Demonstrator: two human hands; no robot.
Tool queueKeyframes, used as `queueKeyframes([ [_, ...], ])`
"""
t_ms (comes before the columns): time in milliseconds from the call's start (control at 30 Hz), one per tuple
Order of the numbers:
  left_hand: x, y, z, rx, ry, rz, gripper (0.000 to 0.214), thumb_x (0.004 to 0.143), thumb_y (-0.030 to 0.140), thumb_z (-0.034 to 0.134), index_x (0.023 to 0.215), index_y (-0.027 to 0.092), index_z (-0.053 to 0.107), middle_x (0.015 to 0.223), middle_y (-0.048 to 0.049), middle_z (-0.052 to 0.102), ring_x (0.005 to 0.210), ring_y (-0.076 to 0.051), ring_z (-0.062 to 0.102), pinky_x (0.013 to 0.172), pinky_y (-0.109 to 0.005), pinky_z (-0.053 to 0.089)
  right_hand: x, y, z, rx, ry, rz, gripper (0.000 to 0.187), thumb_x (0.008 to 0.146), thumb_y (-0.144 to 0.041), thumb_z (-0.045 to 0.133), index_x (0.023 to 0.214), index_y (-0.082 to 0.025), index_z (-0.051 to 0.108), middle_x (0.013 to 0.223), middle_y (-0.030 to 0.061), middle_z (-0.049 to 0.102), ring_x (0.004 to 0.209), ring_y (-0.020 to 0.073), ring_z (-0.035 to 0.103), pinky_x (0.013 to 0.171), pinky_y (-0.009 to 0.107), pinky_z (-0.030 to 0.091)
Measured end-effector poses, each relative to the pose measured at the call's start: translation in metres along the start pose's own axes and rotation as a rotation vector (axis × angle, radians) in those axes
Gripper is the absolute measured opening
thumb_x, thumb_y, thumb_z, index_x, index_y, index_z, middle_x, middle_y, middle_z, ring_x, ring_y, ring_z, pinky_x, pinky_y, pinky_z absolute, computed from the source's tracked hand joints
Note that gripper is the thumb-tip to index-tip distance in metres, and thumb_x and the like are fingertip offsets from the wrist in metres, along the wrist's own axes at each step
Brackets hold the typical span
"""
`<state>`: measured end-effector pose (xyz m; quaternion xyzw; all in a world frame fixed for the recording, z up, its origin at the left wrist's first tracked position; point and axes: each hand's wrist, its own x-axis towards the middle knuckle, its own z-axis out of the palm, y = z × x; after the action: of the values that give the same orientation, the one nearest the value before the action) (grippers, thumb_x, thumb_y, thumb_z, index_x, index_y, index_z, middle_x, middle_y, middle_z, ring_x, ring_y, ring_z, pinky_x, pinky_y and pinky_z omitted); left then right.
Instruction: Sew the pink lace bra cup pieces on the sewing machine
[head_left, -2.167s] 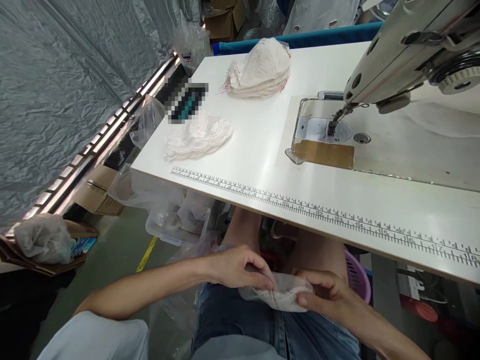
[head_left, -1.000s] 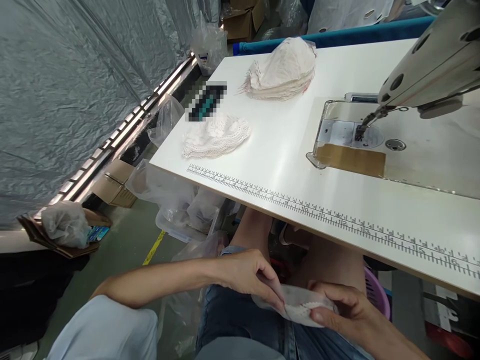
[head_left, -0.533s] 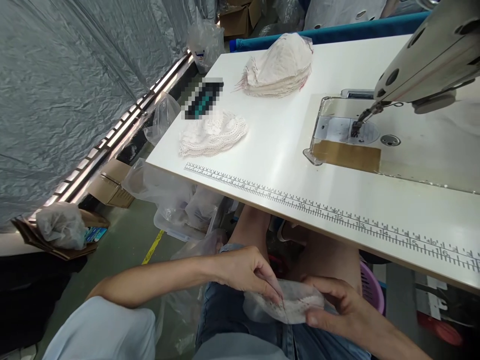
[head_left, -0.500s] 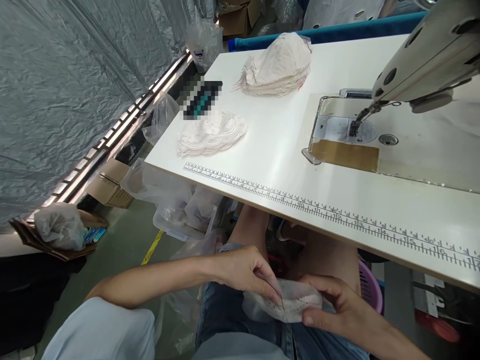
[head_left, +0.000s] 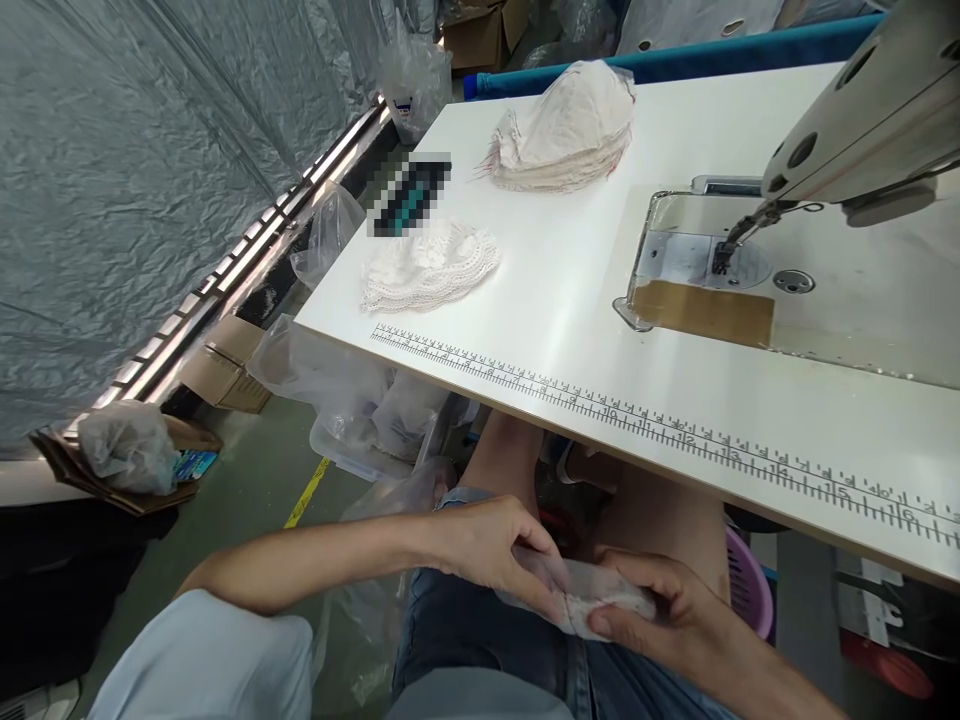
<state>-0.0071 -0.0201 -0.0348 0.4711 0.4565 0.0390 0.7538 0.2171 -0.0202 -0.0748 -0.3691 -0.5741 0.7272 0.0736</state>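
Observation:
Over my lap, both hands grip a thin white piece of fabric (head_left: 589, 598), sheer along its upper part, with a seam line across it. My left hand (head_left: 506, 555) pinches its left part between thumb and fingers. On the other end, my right hand (head_left: 660, 605) has its thumb in front and fingers behind. The fabric is bunched between the hands, and part of it is hidden by my fingers. On the table (head_left: 555, 320) lie a stack of white lace-edged pieces (head_left: 431, 268) and a taller stack of off-white fabric pieces (head_left: 562, 130) with loose threads.
A sewing machine (head_left: 862, 130) stands on the table's right side, its needle above a metal plate. A printed ruler runs along the front edge. Below left are a plastic bin (head_left: 360, 440) with bags and a cardboard box (head_left: 229, 365). A purple basket (head_left: 750, 585) sits at lower right.
My right hand has closed further onto the fabric, its thumb moving left towards my left hand. The fabric is more folded and bunched. The view has shifted slightly.

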Motion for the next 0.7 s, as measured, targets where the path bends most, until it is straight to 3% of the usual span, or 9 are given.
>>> queueKeyframes([
  [300, 0.0, -0.005, 0.0, 0.003, 0.017, 0.135, 0.021, 0.067, 0.032, 0.073, 0.081, 0.016, 0.074, 0.07, 0.0018, 0.06, 0.068, -0.008, 0.051, 0.059, -0.015, 0.036, 0.0, -0.016, 0.002, 0.166, -0.178, 0.079, 0.027, 0.075, -0.042, 0.066, 0.081, -0.017, 0.059, 0.064, -0.0048, 0.041, 0.059, 0.0095, 0.031, 0.051, 0.022, 0.024],
  [500, -0.002, -0.004, 0.0, -0.095, 0.034, 0.024, 0.028, 0.069, 0.035, 0.07, 0.086, 0.014, 0.073, 0.074, -0.0024, 0.068, 0.072, -0.013, 0.059, 0.063, -0.018, 0.043, 0.004, -0.016, 0.008, 0.184, -0.156, 0.066, 0.028, 0.067, -0.039, 0.074, 0.072, -0.017, 0.058, 0.063, -0.0056, 0.038, 0.057, 0.0092, 0.029, 0.05, 0.023, 0.022],
  [700, -0.005, 0.002, 0.003, -0.01, 0.119, 0.098, 0.029, 0.071, 0.037, 0.068, 0.084, 0.012, 0.073, 0.074, -0.0037, 0.069, 0.071, -0.013, 0.06, 0.061, -0.017, 0.044, 0.008, -0.025, 0.014, 0.152, -0.127, -0.003, 0.032, 0.075, -0.038, 0.067, 0.059, -0.017, 0.048, 0.062, -0.0054, 0.034, 0.055, 0.0087, 0.027, 0.049, 0.024, 0.02],
])
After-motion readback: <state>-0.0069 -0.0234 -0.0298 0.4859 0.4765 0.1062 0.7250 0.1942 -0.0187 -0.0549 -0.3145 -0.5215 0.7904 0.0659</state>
